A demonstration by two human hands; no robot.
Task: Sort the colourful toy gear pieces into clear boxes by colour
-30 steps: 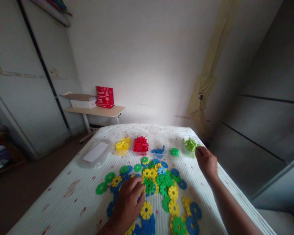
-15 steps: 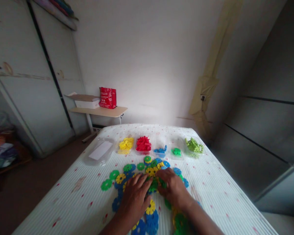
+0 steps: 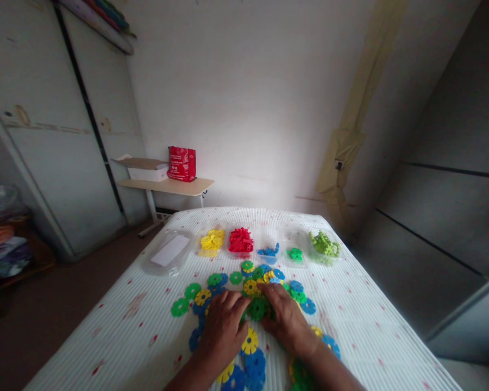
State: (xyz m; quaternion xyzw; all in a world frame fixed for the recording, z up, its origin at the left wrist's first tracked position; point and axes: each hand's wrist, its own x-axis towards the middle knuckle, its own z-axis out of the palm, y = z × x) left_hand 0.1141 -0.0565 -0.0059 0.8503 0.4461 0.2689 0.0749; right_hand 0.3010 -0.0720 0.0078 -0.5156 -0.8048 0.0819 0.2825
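Note:
My left hand [image 3: 225,321] lies over the left part of a joined cluster of notched plastic discs, fingers curved and thumb apart, gripping its edge. From the other side my right hand [image 3: 286,315] has its fingertips and thumb around the same cluster. A green notched disc [image 3: 257,308] shows between the two hands. Just beyond the fingers sits a yellow disc [image 3: 250,287]. Another yellow disc [image 3: 250,342] lies below my left thumb, next to blue discs [image 3: 254,365]. Discs directly beneath both palms are hidden.
Along the far side of the white ribbed tablecloth [image 3: 375,331] stand clear tubs with yellow pieces [image 3: 212,239], red pieces [image 3: 240,240], blue pieces [image 3: 268,252], green discs [image 3: 295,254] and light green pieces [image 3: 324,244]. A clear lid [image 3: 166,260] lies left.
My right hand has shifted slightly and opened its grip somewhat, uncovering more of the green disc between the hands. My left hand stays nearly in place. The view has tilted a little.

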